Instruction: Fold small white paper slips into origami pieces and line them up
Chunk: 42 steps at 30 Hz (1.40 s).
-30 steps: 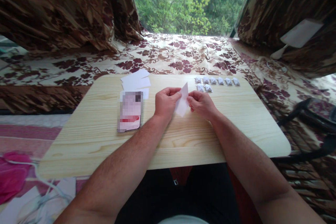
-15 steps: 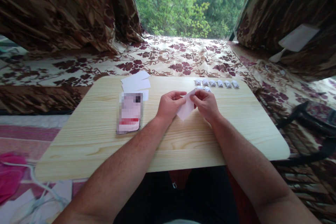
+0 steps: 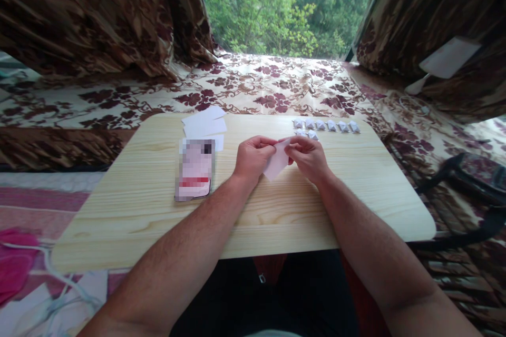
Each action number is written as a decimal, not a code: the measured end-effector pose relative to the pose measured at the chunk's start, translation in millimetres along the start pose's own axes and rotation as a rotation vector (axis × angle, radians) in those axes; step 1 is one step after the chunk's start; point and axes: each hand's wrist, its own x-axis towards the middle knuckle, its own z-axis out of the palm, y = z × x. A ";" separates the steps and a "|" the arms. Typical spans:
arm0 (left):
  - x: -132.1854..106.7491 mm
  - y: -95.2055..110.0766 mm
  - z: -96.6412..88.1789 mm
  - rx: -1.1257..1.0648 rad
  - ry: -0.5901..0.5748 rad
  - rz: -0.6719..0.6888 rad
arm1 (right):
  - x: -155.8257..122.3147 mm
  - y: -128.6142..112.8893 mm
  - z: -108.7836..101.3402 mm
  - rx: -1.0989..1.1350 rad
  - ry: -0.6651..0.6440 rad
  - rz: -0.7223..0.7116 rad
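A small piece of white paper is held between both hands above the middle of the table. My left hand is closed on its left edge, thumb on top. My right hand pinches the upper right edge between thumb and fingers. Just beyond the right hand, small folded white paper pieces stand in a row, with a few more in a second row partly behind that hand. To the left lie loose white paper sheets, and a phone, blurred in the picture, covers part of the lowest one.
The light wooden table has rounded corners. A floral-covered ledge runs behind it, below a window. At right stands a black chair; at lower left are white cables and a pink cloth. A white lamp is at upper right.
Both hands have shifted very slightly, and the paper between them has tilted a little. My left hand is a touch further left. Everything else on the table stays where it was.
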 end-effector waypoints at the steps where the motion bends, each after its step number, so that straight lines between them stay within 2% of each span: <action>1: 0.0 -0.2 0.0 -0.003 -0.002 0.003 | -0.3 0.2 -0.5 0.010 -0.006 -0.006; 11: 0.4 -2.4 0.1 -0.065 -0.012 -0.012 | 1.1 1.2 -3.5 0.093 -0.005 -0.050; 24: 3.2 -3.2 -1.2 -0.053 0.027 -0.023 | -1.2 -4.3 -3.0 0.079 -0.004 0.017; 31: 1.6 -1.4 -1.5 -0.030 -0.042 0.017 | -2.3 -8.6 -1.9 0.025 0.002 0.013; 37: 1.6 -1.2 -1.1 -0.022 0.021 0.082 | -1.9 -9.9 -0.4 0.053 -0.008 0.027; 42: 2.9 1.0 -1.4 -0.073 0.096 0.136 | -0.8 -8.6 -2.2 0.020 0.009 0.127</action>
